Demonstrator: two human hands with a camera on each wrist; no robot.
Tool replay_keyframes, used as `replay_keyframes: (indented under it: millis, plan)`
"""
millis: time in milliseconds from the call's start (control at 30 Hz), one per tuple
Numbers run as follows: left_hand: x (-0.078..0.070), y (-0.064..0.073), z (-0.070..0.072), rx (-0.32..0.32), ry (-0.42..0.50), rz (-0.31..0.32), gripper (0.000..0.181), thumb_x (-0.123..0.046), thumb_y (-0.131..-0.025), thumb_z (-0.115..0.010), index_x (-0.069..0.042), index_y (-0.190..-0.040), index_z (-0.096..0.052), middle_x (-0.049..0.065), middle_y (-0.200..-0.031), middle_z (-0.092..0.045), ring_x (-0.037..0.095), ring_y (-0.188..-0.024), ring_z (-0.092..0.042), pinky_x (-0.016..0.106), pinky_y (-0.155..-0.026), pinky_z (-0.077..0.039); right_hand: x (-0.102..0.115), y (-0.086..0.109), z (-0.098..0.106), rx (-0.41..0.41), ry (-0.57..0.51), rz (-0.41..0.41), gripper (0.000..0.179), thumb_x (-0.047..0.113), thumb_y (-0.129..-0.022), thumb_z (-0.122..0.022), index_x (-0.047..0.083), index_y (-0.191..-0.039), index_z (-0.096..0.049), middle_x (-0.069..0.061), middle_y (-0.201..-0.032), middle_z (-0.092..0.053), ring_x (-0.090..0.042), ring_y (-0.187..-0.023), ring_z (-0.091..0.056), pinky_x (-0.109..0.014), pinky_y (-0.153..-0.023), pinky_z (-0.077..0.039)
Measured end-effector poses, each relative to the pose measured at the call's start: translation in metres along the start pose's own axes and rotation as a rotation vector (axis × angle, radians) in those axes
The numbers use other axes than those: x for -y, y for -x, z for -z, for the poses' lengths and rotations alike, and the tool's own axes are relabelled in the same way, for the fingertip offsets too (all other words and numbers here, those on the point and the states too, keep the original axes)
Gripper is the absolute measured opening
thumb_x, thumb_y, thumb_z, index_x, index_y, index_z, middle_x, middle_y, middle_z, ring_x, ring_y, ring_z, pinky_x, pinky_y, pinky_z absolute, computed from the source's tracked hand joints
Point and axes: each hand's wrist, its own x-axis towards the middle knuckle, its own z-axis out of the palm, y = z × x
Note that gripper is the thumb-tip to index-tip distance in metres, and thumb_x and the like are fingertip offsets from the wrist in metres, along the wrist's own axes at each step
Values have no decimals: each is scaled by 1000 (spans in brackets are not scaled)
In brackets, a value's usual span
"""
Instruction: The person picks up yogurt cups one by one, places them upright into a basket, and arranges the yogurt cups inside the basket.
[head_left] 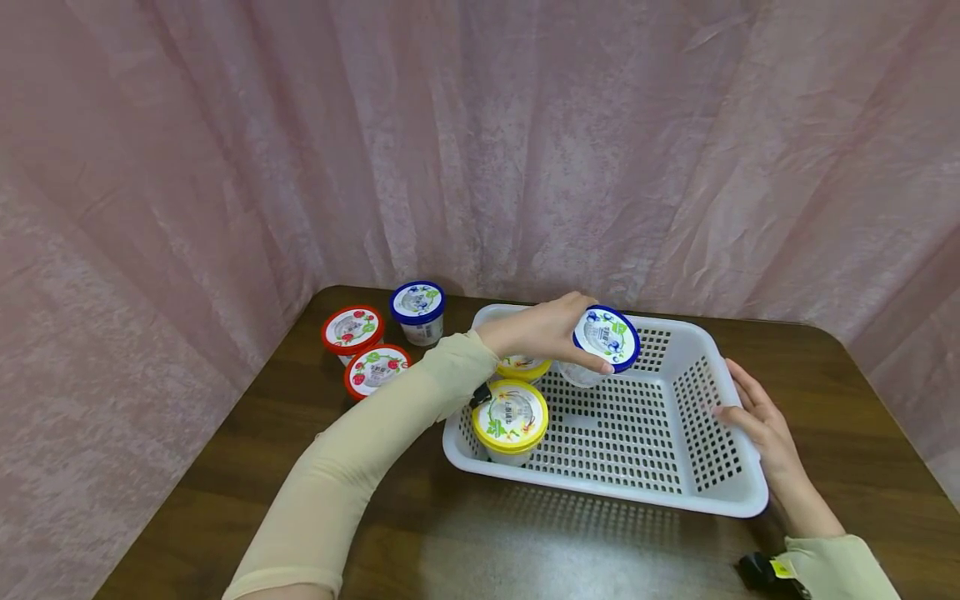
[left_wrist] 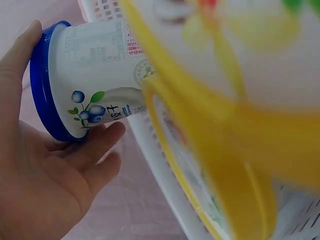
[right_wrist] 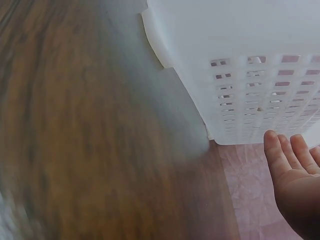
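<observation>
My left hand (head_left: 543,327) holds a blue-lidded tub (head_left: 606,337) by its lid, thumb on the near side, over the basket's back middle. Blueberries are printed on that tub's white wall (left_wrist: 95,75) in the left wrist view. My right hand (head_left: 768,433) grips the right rim of the white plastic basket (head_left: 600,492), thumb over the inside and fingers outside. Inside the basket's left end stand two yellow-lidded tubs, a front one (head_left: 512,417) and a rear one (head_left: 525,368) partly hidden by the left hand.
Left of the basket, on the dark wooden table (head_left: 247,475), stand two red-lidded tubs, one behind (head_left: 352,327) and one in front (head_left: 377,371), partly covered by the left sleeve. Another blue-lidded tub (head_left: 417,308) stands behind them. A pink curtain (head_left: 480,150) hangs beyond the table.
</observation>
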Motion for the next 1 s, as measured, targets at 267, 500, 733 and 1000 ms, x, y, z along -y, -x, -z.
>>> replay_keyframes:
  millis: [267, 500, 733, 1000]
  plan:
    - [2, 0, -5, 36, -43, 19, 109, -72, -77, -72, -8, -155, -32, 2, -137, -47, 9, -115, -51, 25, -98, -44, -1, 1, -1, 11, -13, 13, 65, -5, -100, -49, 21, -157, -33, 14, -141, -48, -4, -106, -63, -25, -76, -58]
    - [-1, -3, -8, 117, -140, 55, 114, -75, -77, -69, -5, -157, -27, 9, -149, -41, 15, -126, -49, 29, -105, -42, -2, 2, 1, 15, -4, 20, 66, -6, -99, -49, 21, -157, -34, 14, -139, -49, -4, -106, -63, -26, -75, -58]
    - [-5, -5, -11, 181, -165, 92, 117, -75, -78, -69, -4, -158, -23, 11, -158, -33, 18, -134, -46, 30, -110, -39, -1, 2, 1, 11, -3, 18, 65, -5, -99, -49, 21, -157, -34, 13, -139, -49, -3, -107, -62, -25, -76, -57]
    - [-7, -6, -12, 218, -221, 85, 113, -75, -79, -67, -3, -156, -28, 11, -150, -43, 18, -129, -50, 30, -106, -43, -1, 1, 1, 0, 5, 6, 64, -3, -100, -50, 22, -157, -34, 12, -140, -47, -3, -105, -63, -25, -75, -58]
